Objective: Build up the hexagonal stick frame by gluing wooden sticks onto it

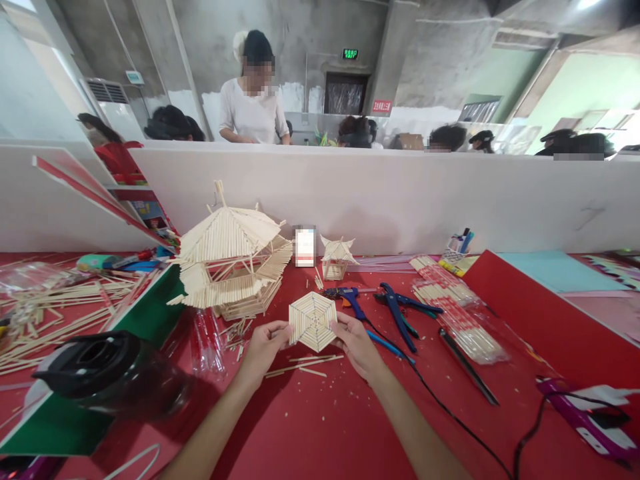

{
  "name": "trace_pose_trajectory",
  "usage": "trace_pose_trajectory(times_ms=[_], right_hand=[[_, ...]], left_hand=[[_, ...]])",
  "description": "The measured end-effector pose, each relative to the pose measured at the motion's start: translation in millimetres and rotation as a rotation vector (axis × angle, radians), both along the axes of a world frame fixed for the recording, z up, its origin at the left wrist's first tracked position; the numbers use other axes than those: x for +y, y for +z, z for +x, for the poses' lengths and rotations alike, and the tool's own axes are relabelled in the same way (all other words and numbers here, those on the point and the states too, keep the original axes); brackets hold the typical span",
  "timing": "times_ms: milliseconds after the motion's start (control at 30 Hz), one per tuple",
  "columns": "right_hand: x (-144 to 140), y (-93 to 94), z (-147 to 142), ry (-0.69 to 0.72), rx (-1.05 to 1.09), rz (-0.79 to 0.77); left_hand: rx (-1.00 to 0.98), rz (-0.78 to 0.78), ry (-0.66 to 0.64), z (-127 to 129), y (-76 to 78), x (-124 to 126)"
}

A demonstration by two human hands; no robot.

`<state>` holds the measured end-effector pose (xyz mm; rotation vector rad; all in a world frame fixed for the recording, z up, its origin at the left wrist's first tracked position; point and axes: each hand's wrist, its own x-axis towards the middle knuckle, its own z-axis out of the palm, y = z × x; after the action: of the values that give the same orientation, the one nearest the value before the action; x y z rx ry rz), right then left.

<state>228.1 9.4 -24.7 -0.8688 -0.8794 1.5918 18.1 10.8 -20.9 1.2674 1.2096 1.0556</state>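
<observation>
Left hand (263,345) and right hand (356,343) pinch the hexagon stick panel (313,321) at frame centre; best gripped lightly by its edges, kept level.

Hexagon panel (313,321): flat piece of pale sticks glued in concentric rows, six spokes meeting at centre. Held upright-ish, face toward camera, just above the red tabletop (320,427). Left edge pinched by left hand (263,345), right edge by right hand (356,341).

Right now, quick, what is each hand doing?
Left hand: closed on the left edge of the hexagon stick panel.
Right hand: closed on the panel's right edge.
</observation>
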Motion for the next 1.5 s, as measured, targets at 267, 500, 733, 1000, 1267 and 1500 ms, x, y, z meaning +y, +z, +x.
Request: trace_pose_trajectory(times_ms=[267, 500, 733, 1000, 1267, 1500], right_hand=[[-0.6, -0.1, -1.1, -0.004, -0.005, 0.002], [2.9, 1.2, -1.3, -0.113, 0.004, 0.010], [1.2, 2.2, -8.7, -0.165, 0.024, 0.021], [3.0, 5.5, -2.6, -0.235, 0.134, 0.043], [5.9, 6.8, 9.5, -0.276, 0.185, 0.060], [4.1, 7.9, 6.9, -0.250, 0.161, 0.055]], left_hand=[[-0.013, -0.011, 0.024, 0.6, 1.1, -0.2], [-0.127, -0.089, -0.056, 6.1, 7.3, -4.3], [-0.086, -0.044, -0.029, 10.4, 1.6, -5.7], [0.316, 0.106, -0.105, 1.9, 5.8, -2.9], [0.757, 0.230, -0.016, -33.0, 21.1, 8.6], [0.759, 0.353, -0.065, -24.4, 22.7, 3.6]])
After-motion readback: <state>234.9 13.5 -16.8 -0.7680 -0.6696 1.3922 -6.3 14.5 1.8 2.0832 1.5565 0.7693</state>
